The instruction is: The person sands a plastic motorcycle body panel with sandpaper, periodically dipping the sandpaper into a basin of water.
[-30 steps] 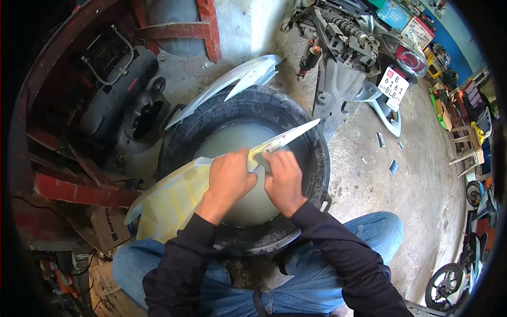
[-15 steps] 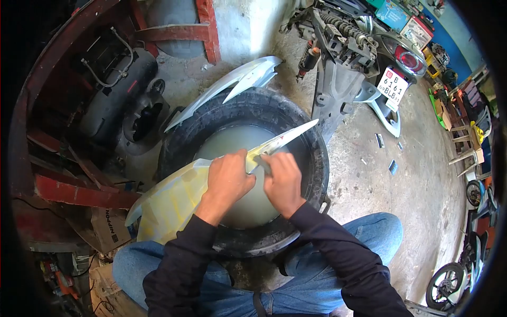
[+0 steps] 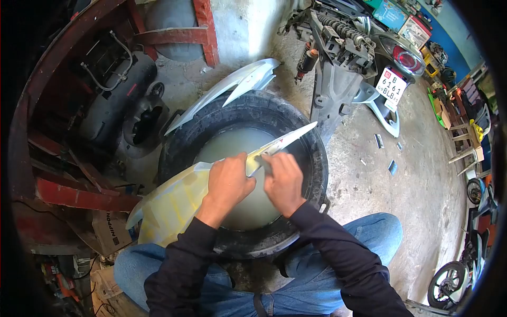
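A long, pointed body panel, white with yellowish patches, lies slantwise over a black tub of cloudy water. My left hand is closed around the panel near its middle. Just right of it, my right hand pinches a small grey piece against the panel's narrow part. That piece is mostly covered by the fingers, so I cannot make out what it is. The panel's white tip points up and right, past the tub's inner wall.
A second white panel rests on the tub's far rim. Beyond stands a partly stripped motorcycle with a plate. A compressor tank and red frame are at the left. Scraps lie on the floor at right.
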`<state>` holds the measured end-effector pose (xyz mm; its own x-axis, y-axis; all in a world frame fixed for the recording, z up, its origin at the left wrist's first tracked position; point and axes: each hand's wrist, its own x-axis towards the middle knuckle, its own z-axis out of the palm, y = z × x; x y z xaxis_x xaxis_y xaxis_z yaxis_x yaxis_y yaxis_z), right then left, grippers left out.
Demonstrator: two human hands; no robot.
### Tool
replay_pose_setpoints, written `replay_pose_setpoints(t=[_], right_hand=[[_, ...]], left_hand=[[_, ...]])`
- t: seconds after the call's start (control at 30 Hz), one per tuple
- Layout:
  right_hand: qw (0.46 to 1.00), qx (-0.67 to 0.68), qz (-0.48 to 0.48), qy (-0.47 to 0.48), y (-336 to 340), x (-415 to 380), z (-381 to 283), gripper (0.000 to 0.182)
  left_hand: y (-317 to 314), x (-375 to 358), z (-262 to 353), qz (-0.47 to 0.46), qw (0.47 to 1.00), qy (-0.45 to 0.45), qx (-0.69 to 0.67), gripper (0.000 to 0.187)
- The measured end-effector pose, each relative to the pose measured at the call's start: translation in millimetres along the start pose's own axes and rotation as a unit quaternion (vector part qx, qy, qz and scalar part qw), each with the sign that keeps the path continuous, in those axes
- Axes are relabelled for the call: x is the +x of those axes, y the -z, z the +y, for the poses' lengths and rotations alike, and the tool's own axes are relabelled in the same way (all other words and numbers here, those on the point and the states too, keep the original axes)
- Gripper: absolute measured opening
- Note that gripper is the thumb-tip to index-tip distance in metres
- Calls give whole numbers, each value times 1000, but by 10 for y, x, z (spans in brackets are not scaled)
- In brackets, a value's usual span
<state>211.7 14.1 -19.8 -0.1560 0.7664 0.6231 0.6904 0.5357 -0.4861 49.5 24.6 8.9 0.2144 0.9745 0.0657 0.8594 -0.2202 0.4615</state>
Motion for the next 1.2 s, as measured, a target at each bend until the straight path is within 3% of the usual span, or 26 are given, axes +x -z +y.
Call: replay_pose_setpoints(t=[0.13, 0.27, 0.33, 0.43, 0.6, 0.73, 0.87, 1.0, 1.2], right_hand=[[996, -62, 33, -50, -28, 56, 97, 32], [1000, -22, -3, 0, -28, -3, 53, 32], [996, -79, 45, -7, -28, 69, 227, 36], [995, -97, -5, 3, -15, -22, 13, 33], [997, -66, 46, -16, -41, 6, 159, 35], [999, -42, 9, -5, 23, -22, -40, 29], [996, -62, 39, -42, -9, 12, 85, 28], [998, -65, 19, -7, 23, 21, 145, 31], [996, -77, 31, -35, 46, 49, 230, 31]], left_hand=[[-20, -43, -9, -5, 1000, -4, 1, 29], [-27, -16, -38, 1, 1000, -7, -3, 29], [-42, -20, -28, 2, 1000, -10, 3, 29], [-43, -30, -17, 6, 1000, -10, 0, 28], [2, -52, 1, -8, 1000, 4, -9, 28], [-20, -27, -9, 10, 1000, -4, -11, 28], [-27, -30, 0, 1, 1000, -1, -3, 28], [-3, -14, 7, 7, 1000, 2, -3, 28], [-22, 1, -3, 2, 1000, 3, -4, 28]])
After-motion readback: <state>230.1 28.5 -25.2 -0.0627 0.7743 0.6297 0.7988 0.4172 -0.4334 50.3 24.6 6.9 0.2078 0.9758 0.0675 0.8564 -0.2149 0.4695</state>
